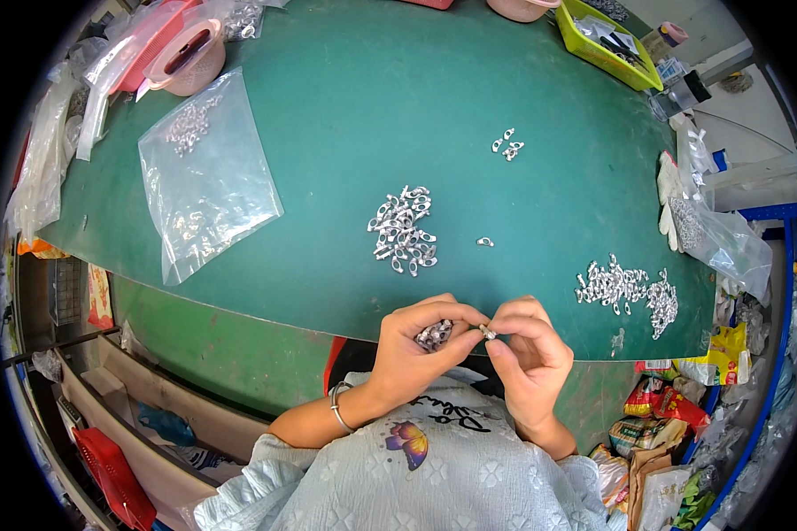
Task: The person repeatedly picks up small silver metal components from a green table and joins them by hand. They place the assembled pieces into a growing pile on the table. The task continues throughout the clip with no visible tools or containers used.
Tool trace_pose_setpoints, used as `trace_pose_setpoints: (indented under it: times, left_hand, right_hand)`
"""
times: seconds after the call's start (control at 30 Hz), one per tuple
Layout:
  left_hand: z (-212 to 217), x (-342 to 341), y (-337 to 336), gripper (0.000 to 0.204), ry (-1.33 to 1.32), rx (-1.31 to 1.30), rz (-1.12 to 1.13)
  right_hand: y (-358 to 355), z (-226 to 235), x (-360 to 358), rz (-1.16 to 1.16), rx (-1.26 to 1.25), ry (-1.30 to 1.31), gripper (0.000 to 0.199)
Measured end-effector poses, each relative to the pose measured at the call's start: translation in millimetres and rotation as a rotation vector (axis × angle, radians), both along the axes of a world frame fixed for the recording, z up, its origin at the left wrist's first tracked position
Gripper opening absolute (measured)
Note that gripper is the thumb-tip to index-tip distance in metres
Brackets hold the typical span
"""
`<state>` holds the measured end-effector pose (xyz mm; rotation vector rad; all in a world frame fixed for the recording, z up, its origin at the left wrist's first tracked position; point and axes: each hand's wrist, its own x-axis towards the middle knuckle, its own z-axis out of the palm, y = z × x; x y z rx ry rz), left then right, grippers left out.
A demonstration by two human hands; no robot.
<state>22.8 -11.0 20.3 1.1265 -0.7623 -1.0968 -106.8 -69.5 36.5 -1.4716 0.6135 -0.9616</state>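
Observation:
My left hand (406, 358) is curled around a handful of small silver clasps (433, 335), which look like lobster clasps. Its thumb and forefinger meet my right hand (533, 350) at a single small metal clasp (487, 332), pinched between the fingertips of both hands. Fine detail of that piece is hidden by the fingers. On the green table (328, 115), beyond my hands, lies a heap of silver clasps (403, 232). One loose clasp (485, 242) rests to the right of that heap, and a small group of clasps (510, 147) lies farther away.
Small shiny metal parts (613, 285) are piled at the table's right. A clear plastic bag (212, 203) with small pieces lies flat at left. Along the far side stand a pink basket (205, 71) and a yellow-green tray (584, 49). White gloves (668, 190) hang over the right edge.

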Motion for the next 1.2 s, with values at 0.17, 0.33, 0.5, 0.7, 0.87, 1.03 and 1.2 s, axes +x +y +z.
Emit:
trace_pose_setpoints:
  times: [0.17,0.33,0.5,0.7,0.87,1.03,1.2]
  left_hand:
    - [-2.4,-1.1,0.2,0.011,-0.004,-0.009,0.01]
    - [-3.9,-2.2,-0.7,0.011,0.015,-0.026,0.013]
    - [-6.8,-3.0,-1.8,0.016,0.015,-0.066,0.024]
    - [-7.4,-4.0,-3.1,0.016,0.018,-0.073,0.032]
    - [-5.3,-5.6,-5.1,0.016,0.01,-0.019,0.039]
    - [-13.5,-5.3,-4.0,0.014,0.133,0.148,0.092]
    - [-20.0,-4.0,-3.8,0.012,0.17,0.198,0.095]
  right_hand:
    - [0.3,0.2,-0.2,0.0,-0.008,0.011,0.022]
    - [-0.3,0.5,-0.1,-0.004,-0.007,0.005,0.02]
    - [-1.6,-0.9,-0.9,0.001,-0.036,0.01,0.018]
    - [-1.9,-1.9,-1.9,-0.002,-0.068,0.017,0.018]
    - [-2.9,-2.3,-2.0,-0.099,-0.07,0.054,0.017]
    - [-42.9,-16.3,-34.4,-0.533,-0.548,0.593,0.014]
    - [-63.2,-30.9,-47.3,-0.656,-0.801,1.061,0.018]
